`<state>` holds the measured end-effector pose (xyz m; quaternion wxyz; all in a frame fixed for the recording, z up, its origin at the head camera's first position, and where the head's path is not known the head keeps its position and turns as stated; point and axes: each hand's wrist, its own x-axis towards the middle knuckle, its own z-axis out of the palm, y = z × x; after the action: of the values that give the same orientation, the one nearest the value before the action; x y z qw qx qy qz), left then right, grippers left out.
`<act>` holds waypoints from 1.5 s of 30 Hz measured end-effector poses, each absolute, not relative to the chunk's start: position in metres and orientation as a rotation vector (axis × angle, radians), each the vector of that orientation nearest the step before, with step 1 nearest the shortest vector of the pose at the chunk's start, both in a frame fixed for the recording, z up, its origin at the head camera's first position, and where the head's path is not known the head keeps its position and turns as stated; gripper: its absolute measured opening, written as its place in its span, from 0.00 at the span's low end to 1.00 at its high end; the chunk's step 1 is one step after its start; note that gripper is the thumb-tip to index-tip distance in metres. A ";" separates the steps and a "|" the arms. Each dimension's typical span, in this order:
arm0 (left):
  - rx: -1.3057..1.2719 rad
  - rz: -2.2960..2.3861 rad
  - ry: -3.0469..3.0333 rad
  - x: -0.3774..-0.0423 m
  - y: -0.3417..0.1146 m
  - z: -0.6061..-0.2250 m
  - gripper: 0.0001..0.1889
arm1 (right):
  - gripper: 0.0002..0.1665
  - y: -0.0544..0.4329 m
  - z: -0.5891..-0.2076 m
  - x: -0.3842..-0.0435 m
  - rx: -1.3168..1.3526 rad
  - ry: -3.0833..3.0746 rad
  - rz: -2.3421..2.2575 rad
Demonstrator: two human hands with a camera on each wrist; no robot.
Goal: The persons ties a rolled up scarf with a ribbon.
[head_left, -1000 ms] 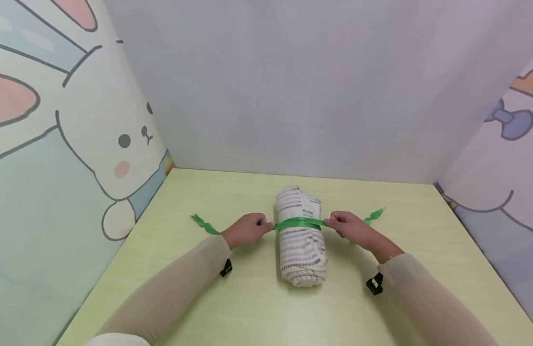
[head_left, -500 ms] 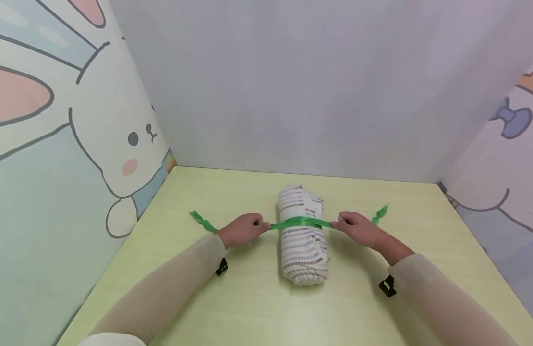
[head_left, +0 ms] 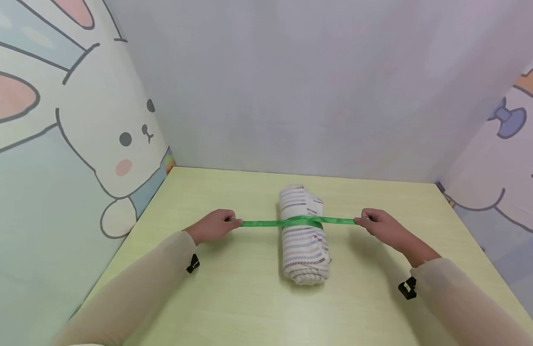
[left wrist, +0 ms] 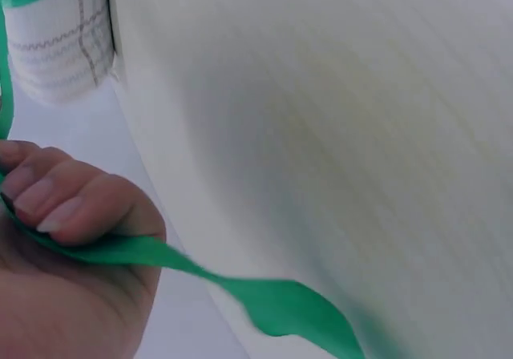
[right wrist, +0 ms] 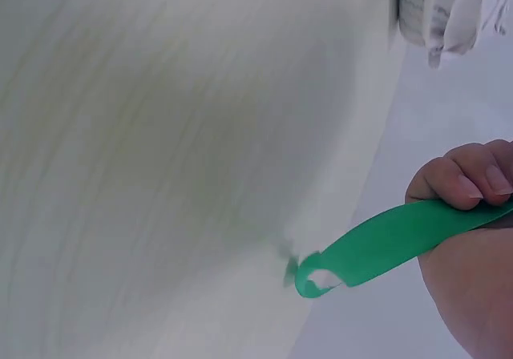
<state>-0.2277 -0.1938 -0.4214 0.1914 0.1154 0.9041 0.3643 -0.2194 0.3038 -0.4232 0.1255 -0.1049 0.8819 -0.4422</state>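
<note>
A rolled striped towel [head_left: 305, 252] lies lengthwise on the table, its near end showing the coiled layers. Around its middle runs a green ribbon [head_left: 262, 223], crossed on top and stretched out to both sides. My left hand [head_left: 214, 225] grips the ribbon left of the towel, fingers curled over it. On the opposite side my right hand [head_left: 385, 228] pinches the other length. In the left wrist view a loose ribbon tail [left wrist: 296, 304] hangs out of the fist. A shorter curled tail [right wrist: 385, 243] sticks out of the right hand in the right wrist view.
The pale wooden table [head_left: 249, 307] meets a plain grey-white wall [head_left: 292, 86] at the back. Walls printed with cartoon animals, a rabbit [head_left: 106, 139] on the left one, stand along both sides.
Both hands have moved apart, left hand leftward and right hand rightward, each still gripping the ribbon. The ribbon lengths beside the towel have become longer and straighter; the towel has barely shifted.
</note>
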 end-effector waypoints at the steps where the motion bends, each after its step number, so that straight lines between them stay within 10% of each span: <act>1: 0.318 1.017 2.542 -0.227 -0.198 -0.419 0.22 | 0.22 0.307 -0.422 -0.219 -0.298 2.570 -1.288; 45: 0.158 0.614 2.758 -0.217 -0.259 -0.441 0.28 | 0.31 0.376 -0.444 -0.205 -0.195 2.784 -0.567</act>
<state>-0.2171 -0.2586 -0.4406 0.1551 0.0551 0.9628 0.2143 -0.2055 0.3755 -0.4442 0.1463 -0.0676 0.9671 -0.1970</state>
